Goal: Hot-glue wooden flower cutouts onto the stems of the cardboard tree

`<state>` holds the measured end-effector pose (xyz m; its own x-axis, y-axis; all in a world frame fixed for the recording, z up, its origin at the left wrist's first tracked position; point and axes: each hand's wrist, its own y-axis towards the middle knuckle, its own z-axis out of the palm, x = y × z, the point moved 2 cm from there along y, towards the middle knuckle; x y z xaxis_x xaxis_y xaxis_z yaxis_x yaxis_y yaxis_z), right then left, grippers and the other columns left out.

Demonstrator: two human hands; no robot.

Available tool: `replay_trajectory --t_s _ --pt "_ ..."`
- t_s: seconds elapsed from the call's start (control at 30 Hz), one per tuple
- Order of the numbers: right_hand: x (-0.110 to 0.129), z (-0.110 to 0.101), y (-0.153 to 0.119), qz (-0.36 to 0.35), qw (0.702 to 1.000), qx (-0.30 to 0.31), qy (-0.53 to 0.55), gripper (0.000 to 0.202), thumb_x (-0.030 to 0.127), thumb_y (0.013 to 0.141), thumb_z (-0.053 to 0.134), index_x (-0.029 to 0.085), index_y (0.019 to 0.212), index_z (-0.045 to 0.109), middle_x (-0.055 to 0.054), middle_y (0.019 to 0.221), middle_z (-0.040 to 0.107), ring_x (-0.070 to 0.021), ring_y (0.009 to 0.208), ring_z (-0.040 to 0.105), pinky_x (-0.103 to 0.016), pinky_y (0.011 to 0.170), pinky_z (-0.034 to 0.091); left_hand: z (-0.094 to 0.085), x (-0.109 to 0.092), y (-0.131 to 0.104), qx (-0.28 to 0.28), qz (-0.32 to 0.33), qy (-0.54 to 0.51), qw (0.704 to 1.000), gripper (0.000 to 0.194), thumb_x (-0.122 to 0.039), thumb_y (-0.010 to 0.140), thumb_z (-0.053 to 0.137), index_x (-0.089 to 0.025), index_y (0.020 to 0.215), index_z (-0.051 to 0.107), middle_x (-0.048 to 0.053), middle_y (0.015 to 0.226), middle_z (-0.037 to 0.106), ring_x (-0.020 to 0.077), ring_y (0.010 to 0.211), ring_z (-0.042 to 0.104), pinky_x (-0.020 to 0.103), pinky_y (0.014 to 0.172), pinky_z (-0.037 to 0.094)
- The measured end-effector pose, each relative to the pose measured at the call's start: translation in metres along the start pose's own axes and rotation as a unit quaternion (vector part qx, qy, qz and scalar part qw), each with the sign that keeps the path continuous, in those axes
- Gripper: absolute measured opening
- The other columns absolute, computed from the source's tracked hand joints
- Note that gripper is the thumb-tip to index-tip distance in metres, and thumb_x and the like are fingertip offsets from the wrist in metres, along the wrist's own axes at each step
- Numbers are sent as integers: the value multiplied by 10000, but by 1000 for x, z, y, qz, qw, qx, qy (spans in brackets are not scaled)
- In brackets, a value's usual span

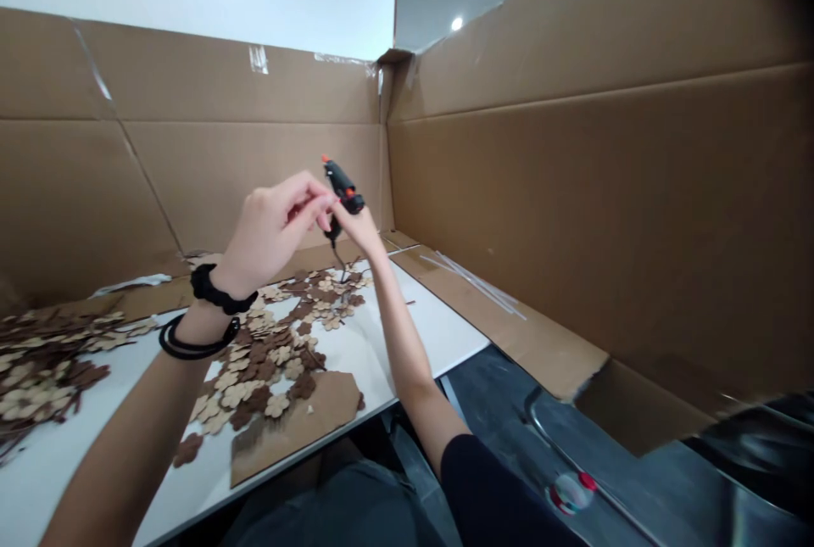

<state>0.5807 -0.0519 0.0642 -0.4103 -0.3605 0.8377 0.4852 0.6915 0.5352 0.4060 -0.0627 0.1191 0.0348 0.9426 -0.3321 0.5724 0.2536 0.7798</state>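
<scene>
My right hand (357, 223) is wrapped round a black glue gun (342, 180) with orange parts, raised above the table with its orange tip pointing up and to the left. Close beside it, my left hand (280, 225) has its thumb and fingers pinched together near the gun's grip. Whatever those fingertips hold, if anything, is too small and blurred to make out. Below both hands, brown and beige flower shapes (254, 360) lie piled on the white table (372, 348). A cord runs down from the gun towards the flowers.
A flat cardboard piece (305, 424) lies at the table's front edge. More flowers with brown stems (38, 390) are heaped at the left. White sticks (474, 282) rest on cardboard at the right. Tall cardboard walls (572, 191) stand behind and right. A red-capped bottle (572, 492) is lower right.
</scene>
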Motion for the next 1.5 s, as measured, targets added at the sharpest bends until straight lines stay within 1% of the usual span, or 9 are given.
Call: replay_trajectory --t_s 0.1,0.27,0.4,0.5,0.7,0.87,1.07,1.23,1.5 --pt "-5 -8 5 -18 998 -44 31 430 592 730 578 164 768 595 -38 777 611 -128 715 566 -265 707 452 7 64 -25 22 -45 58 997 180 -358 814 593 -209 799 693 34 849 703 162 750 592 250 691 422" --pt "2 -24 5 -41 995 -75 60 405 574 739 587 169 735 584 -40 764 593 -120 701 563 -269 704 472 68 151 -64 188 -162 74 966 155 -289 797 568 -176 790 672 51 798 701 188 742 616 267 690 433" --pt "14 -30 -6 -61 993 -85 49 382 564 760 586 182 751 585 -31 759 586 -119 705 565 -268 698 478 102 172 -76 267 -139 42 953 233 -195 730 623 -193 959 664 58 956 705 204 871 625 263 757 436" --pt "19 -34 -12 -71 993 -85 34 378 561 772 578 185 744 586 -28 755 577 -119 711 568 -274 715 478 113 178 -82 303 -144 15 942 237 -133 658 661 -196 886 682 66 979 706 215 900 626 265 810 431" --pt "18 -42 -15 -65 994 -82 40 381 576 771 577 203 848 585 -32 841 578 -122 747 600 -286 734 483 124 181 -98 254 -217 -12 942 21 -173 715 623 -175 712 644 75 770 694 204 812 641 271 770 441" --pt "16 -44 -16 -49 997 16 49 390 582 764 595 206 861 627 -49 854 618 -123 698 588 -261 635 477 97 169 -86 157 -256 -57 952 261 -312 894 408 -139 961 591 91 828 684 177 694 653 261 625 452" --pt "12 -18 -13 -67 978 178 86 585 749 720 489 185 671 635 -66 736 635 -163 670 597 -312 702 507 17 122 -60 -70 -245 -273 928 329 -397 856 544 -150 1071 568 91 990 692 176 883 658 219 634 449" --pt "12 12 -18 -79 966 239 64 592 735 744 479 178 643 652 -71 689 658 -172 651 618 -309 712 504 -18 94 -62 -66 -261 -263 927 292 -370 848 575 -152 1036 624 83 967 701 171 882 659 209 616 431" --pt "4 28 -18 -52 971 219 83 578 731 746 462 196 603 626 -58 618 633 -172 587 589 -313 676 503 -29 77 -68 -92 -282 -302 906 273 -365 846 568 -149 1005 618 78 946 692 169 851 652 213 596 419"
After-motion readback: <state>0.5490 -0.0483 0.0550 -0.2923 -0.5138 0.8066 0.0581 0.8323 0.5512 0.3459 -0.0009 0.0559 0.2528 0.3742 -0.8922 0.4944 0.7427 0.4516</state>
